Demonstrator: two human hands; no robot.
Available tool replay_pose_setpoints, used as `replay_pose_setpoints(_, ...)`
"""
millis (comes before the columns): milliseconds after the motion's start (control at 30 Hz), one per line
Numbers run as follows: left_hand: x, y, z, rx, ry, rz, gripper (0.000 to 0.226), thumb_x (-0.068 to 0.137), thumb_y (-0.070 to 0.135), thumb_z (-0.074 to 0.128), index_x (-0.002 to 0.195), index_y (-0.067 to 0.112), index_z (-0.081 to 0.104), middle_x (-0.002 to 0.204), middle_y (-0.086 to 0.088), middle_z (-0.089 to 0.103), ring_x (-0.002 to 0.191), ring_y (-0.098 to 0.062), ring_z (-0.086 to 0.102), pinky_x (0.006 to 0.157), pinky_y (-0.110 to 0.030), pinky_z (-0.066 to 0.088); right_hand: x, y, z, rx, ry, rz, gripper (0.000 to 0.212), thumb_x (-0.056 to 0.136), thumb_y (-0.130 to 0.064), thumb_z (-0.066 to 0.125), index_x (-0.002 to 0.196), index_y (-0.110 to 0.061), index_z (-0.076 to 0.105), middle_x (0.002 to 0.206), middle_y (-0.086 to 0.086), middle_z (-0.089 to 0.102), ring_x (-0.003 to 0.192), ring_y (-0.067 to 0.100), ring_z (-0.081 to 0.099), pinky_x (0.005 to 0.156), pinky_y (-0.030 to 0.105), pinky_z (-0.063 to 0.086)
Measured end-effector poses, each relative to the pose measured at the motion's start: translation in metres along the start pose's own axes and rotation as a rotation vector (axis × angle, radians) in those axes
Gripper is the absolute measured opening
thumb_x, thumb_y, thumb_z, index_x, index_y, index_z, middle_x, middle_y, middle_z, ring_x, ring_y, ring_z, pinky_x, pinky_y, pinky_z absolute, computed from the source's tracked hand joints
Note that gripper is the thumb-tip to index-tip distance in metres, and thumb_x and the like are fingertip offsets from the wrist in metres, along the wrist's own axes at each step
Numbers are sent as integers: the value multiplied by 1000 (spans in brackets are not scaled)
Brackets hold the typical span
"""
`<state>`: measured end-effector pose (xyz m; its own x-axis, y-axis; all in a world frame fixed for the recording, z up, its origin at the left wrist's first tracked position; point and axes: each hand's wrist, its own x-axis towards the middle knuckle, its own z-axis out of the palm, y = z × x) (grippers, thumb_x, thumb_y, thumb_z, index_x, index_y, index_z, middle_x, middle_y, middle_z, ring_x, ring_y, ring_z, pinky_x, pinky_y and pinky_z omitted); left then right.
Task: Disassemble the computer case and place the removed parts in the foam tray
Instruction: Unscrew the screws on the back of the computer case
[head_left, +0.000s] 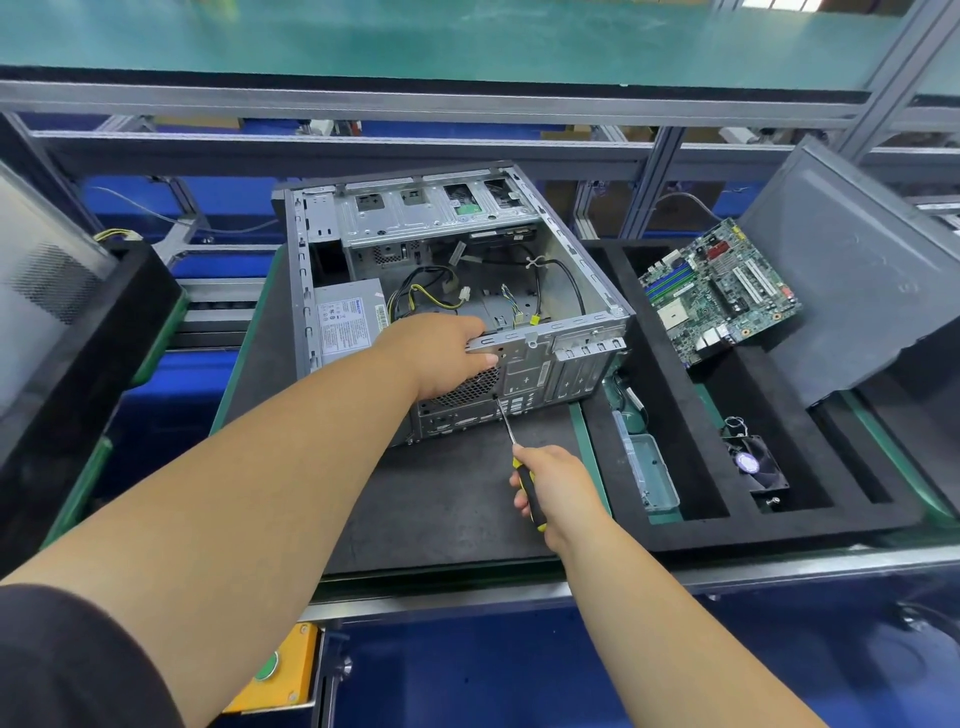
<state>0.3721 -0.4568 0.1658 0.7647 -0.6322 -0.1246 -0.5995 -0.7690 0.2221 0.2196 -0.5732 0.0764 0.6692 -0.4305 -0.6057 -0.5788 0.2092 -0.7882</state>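
Roughly midway, by my read. Case (447, 291) sits open on the black mat (441, 499), toward its far edge. Circuit board (719, 291), fan (756, 462) and side panel (852, 270) are already in the foam tray (670, 410) on the right. Power supply (348, 322) and cables are still inside. Left hand (447, 358) grips the case's rear rim, fingers curled over it. Right hand (556, 488) is wrapped round the screwdriver (519, 457), tip at the rear panel beside the fan grille.

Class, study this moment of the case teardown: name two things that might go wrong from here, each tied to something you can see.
1. The screwdriver tip sits at the rear panel of the computer case, just below the left hand; a slip might jab it.
2. The motherboard leans tilted in the foam tray; a knock might shift it.
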Motion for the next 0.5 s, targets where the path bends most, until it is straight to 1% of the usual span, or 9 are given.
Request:
replay_pose_setpoints(67,0,0,0,3,-1,-2,41,96,56,44,124,28,53,110,1,62,96,-22,53,78,-33,45,-1,-2,0,7,-7,14,22,97,-26,55,81,-12,55,68,4,59,43,13,47,46,24,37)
replay_pose_setpoints(167,0,1,0,11,1,-2,39,96,56,44,122,28,53,109,1,62,94,-22,51,75,-32,42,0,-2,1,19,-19,21,22,97,-25,55,80,-12,53,67,5,58,44,15,46,46,24,36)
replay_pose_setpoints(300,0,0,0,-5,0,-2,40,96,55,44,127,30,51,110,2,62,97,-22,53,76,-32,43,0,-1,3,147,-70,86,20,97,-27,59,83,-14,54,64,4,60,45,14,47,46,24,38)
replay_pose_setpoints(367,0,0,-1,-6,-2,-2,40,96,55,44,127,30,51,108,2,62,94,-21,51,75,-32,42,0,1,4,151,-87,96,19,97,-30,56,88,-14,57,63,3,63,46,14,48,47,25,39)
replay_pose_setpoints(433,0,1,0,1,1,0,38,96,55,44,123,29,52,100,3,59,89,-20,49,71,-31,39,3,4,3,39,-77,23,17,98,-28,49,95,-14,59,64,-1,68,46,12,47,50,26,39)
replay_pose_setpoints(500,0,1,0,-3,7,-2,36,96,55,44,119,28,53,92,6,53,88,-20,49,70,-31,37,4,8,2,-124,-42,-122,17,97,-24,45,97,-20,61,68,-5,70,49,11,47,53,26,40)
